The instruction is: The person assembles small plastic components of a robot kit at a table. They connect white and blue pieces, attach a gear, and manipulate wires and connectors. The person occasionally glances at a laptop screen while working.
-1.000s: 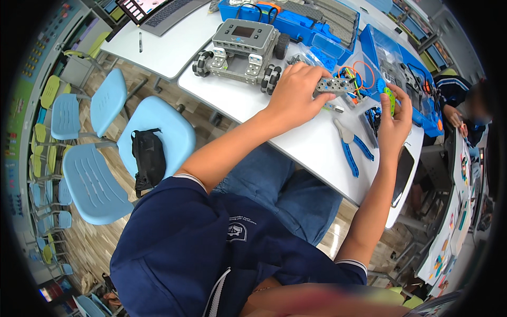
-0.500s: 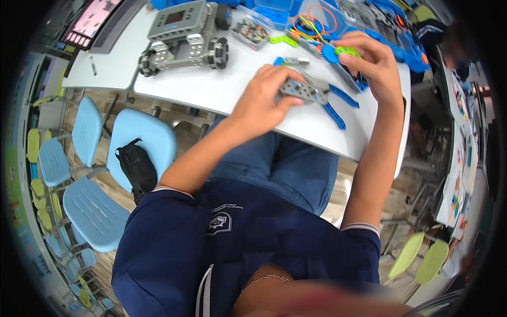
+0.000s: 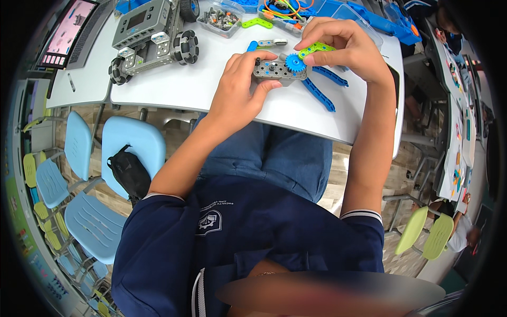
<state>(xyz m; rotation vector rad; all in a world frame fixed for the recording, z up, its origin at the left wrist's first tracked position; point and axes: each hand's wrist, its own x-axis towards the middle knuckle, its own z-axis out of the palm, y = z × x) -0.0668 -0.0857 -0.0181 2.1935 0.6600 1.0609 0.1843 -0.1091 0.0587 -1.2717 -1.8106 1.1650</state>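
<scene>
My left hand (image 3: 237, 92) is closed on a grey perforated construction block (image 3: 269, 70), thumb at its near side and fingers at its far side. Two long blue arms (image 3: 319, 96) stick out from the block's right side. Between the thumb and fingers of my right hand (image 3: 351, 50) is a lime-green beam (image 3: 317, 48) joined to a blue gear (image 3: 295, 63). The gear lies at the right end of the block's top face; whether it is fastened there I cannot tell. A short grey piece with a blue end (image 3: 272, 44) lies just beyond my left hand.
A grey wheeled robot (image 3: 153, 39) stands on the white table (image 3: 211, 98) at left. Behind are a clear box of small parts (image 3: 221, 20), a green angled beam (image 3: 257, 22) and blue bins (image 3: 388, 24). A laptop (image 3: 79, 31) sits far left; blue chairs (image 3: 132, 132) stand below.
My right hand has come down and left, bringing the beam and gear from above the parts onto the grey block. The block has been turned in my left hand. The whole view has shifted.
</scene>
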